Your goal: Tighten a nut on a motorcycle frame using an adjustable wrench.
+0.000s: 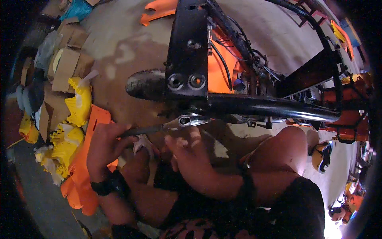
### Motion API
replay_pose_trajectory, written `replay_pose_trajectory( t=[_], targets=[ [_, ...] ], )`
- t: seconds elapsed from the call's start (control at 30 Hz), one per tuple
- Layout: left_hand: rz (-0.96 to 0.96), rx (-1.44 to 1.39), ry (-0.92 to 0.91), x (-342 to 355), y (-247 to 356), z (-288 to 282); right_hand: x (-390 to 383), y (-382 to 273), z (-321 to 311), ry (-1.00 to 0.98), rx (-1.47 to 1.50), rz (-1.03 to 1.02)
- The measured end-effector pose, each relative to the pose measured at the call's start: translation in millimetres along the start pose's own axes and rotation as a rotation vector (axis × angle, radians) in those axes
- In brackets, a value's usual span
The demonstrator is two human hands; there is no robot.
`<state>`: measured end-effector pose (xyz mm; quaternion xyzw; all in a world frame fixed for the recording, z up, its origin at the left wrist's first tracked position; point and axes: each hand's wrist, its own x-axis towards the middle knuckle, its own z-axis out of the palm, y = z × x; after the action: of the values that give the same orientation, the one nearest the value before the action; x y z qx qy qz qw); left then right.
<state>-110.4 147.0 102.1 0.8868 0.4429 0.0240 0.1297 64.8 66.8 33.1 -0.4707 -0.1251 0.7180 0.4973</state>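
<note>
My left hand (109, 141) is closed around the dark handle of a steel ratchet wrench (185, 122). The wrench head sits under a black tubular frame (274, 108), near an upright black plate (185, 55) with two round fittings. My right hand (185, 147) is just beneath the wrench head with its fingers curled up toward it; whatever they pinch there is hidden. A black tyre (143, 83) shows behind the plate, and an orange panel (223, 67) lies beyond the frame.
Yellow plastic parts (77, 103), an orange moulded part (79, 189) and cardboard (65, 67) lie along the left. My bare knee (278, 151) is under the frame. A yellow helmet-like object (321, 156) and red-orange parts (338, 119) are at the right.
</note>
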Motion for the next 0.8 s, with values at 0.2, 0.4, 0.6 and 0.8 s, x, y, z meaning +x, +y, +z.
replay_pose_trajectory(
  t=[0.2, 0.4, 0.6, 0.8],
  targets=[
    [-0.068, -0.107, 0.055, -4.0, 0.7, 2.7, -24.2, 6.8, -10.0, -0.007, -0.263, -0.047],
    [-0.062, -0.071, 0.025, -6.9, -10.3, 10.1, -13.7, -6.0, -32.6, 0.077, 0.050, -0.044],
    [-0.142, -0.293, -0.018, -14.0, -27.3, 29.9, -5.0, -17.1, -31.6, 0.089, 0.093, -0.048],
    [0.005, -0.177, 0.023, -6.9, -16.8, 30.0, 2.9, -10.6, -29.3, 0.109, 0.062, -0.164]
  ],
)
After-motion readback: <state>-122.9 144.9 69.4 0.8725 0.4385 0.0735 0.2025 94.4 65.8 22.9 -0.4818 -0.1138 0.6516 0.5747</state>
